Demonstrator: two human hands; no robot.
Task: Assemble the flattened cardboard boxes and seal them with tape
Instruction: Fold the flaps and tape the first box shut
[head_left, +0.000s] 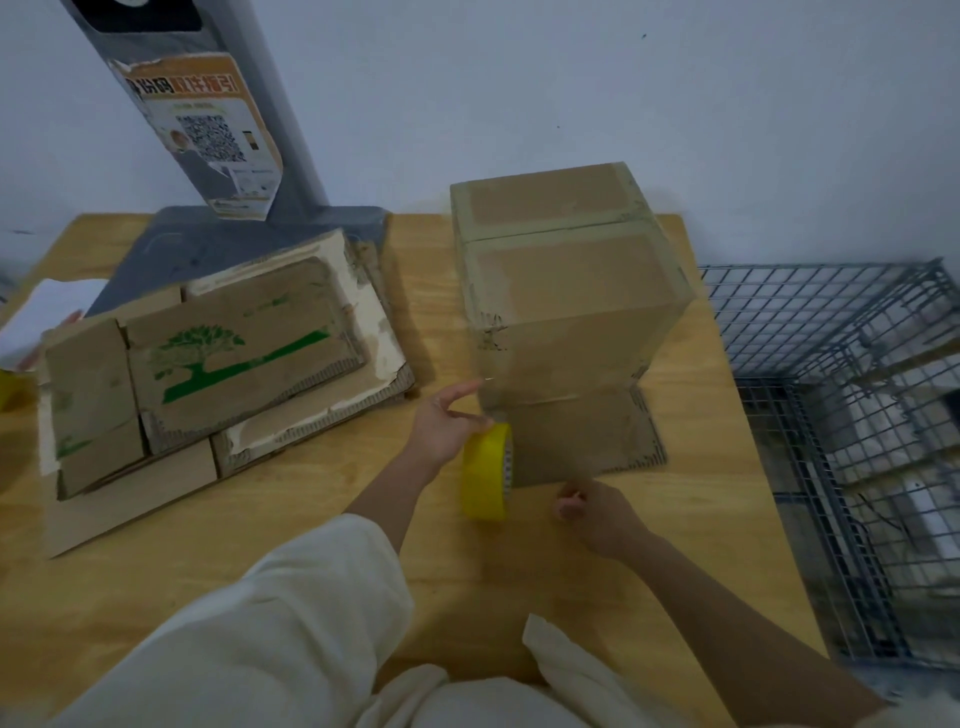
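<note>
An assembled cardboard box (566, 291) stands on the wooden table (332, 519), its top seam taped, with one flap (587, 436) lying flat toward me. My left hand (447, 426) grips a yellow tape roll (485, 473) at the box's lower left corner, index finger stretched out along the box side. My right hand (592, 509) pinches something small at the near edge of the flap; it looks like the tape's end. A pile of flattened boxes (218, 374), one printed with a green tree, lies to the left.
A grey stand with an orange QR poster (208, 124) rises at the back left. A wire cage (852, 415) sits off the table's right edge. White paper (47, 312) and a second yellow roll (8, 389) show at the far left.
</note>
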